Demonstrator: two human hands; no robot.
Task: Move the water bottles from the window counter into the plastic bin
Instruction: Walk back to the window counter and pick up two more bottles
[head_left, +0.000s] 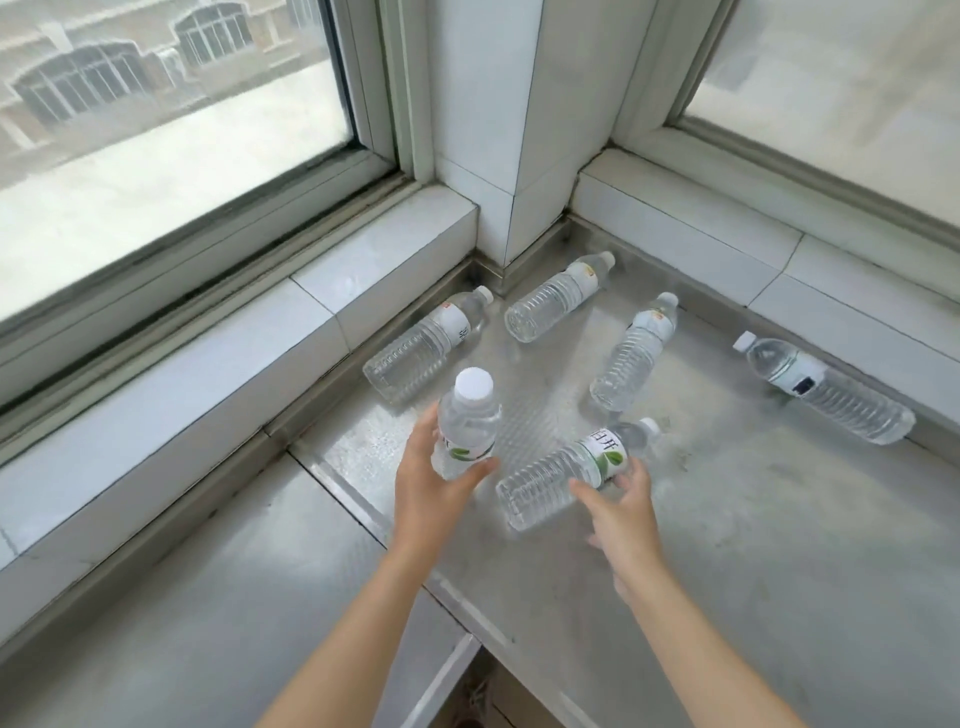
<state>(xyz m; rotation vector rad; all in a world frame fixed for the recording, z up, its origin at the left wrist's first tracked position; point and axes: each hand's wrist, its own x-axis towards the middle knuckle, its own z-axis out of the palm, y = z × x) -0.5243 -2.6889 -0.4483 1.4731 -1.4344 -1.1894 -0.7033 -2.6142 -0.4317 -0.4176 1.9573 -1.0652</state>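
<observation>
Both forearms reach forward over the steel counter (727, 545) toward the window corner. The left hand (431, 486) is turned palm inward, its grip wrapped around the lower half of an upright bottle (467, 421): the thumb crosses the front below the green leaf label and the fingers curl behind the far side. The bottle's white cap points up toward the camera, above the grip.

The right hand (618, 512) has its palm down and fingers spread. Its grip is grasping a lying bottle (566, 470) around the label: the thumb presses on the near side of the ribbed body, and the fingers reach under the label end. Whether the bottle is lifted off the counter or resting on it cannot be told. Its cap points away from the grip toward the upper right, its base toward the person. The two grips are near each other, the held bottles just beside one another.

Beyond the grips four more bottles lie on their sides on the counter: one (423, 345) beyond the left grip along the tiled sill (218, 353), one (558, 296) farther off by the corner pillar (498, 130), one (636, 351) beyond the right grip, and one (826, 389) well apart to the right of it, below the right window.
</observation>
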